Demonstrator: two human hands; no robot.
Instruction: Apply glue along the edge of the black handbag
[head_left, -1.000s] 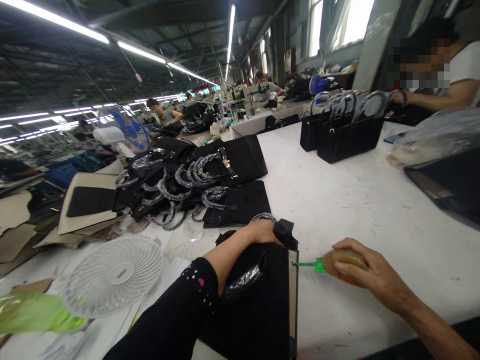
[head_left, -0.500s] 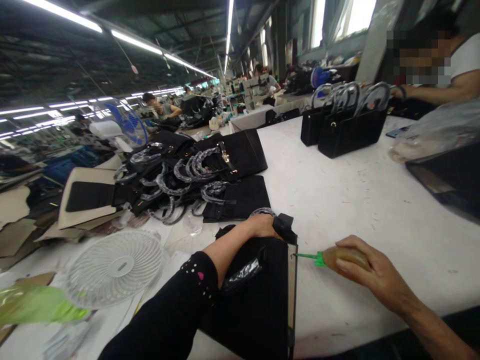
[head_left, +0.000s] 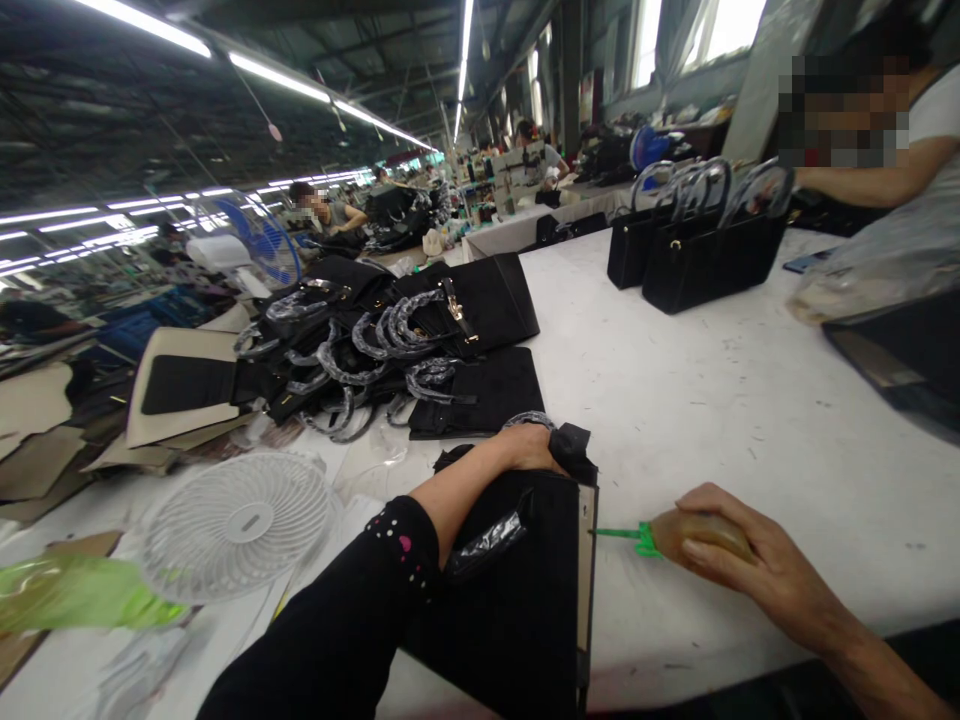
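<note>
A black handbag [head_left: 525,590] lies in front of me on the white table [head_left: 712,400]. My left hand [head_left: 531,447] rests closed on the bag's far top edge, gripping it, with my forearm lying across the bag. My right hand [head_left: 757,565] is wrapped round a small amber squeeze bottle [head_left: 694,532]. Its green nozzle [head_left: 622,535] points left at the bag's pale right edge [head_left: 586,560], almost touching it.
A heap of black handbags with plastic-wrapped handles [head_left: 390,345] lies beyond my left hand. A white fan [head_left: 236,525] sits at the left. Upright black bags [head_left: 697,255] stand far right near another person's arm [head_left: 870,185]. A plastic-covered dark item [head_left: 892,320] lies at the right edge.
My right hand and the bottle have shifted slightly toward me along the bag's edge. My left hand stays on the bag.
</note>
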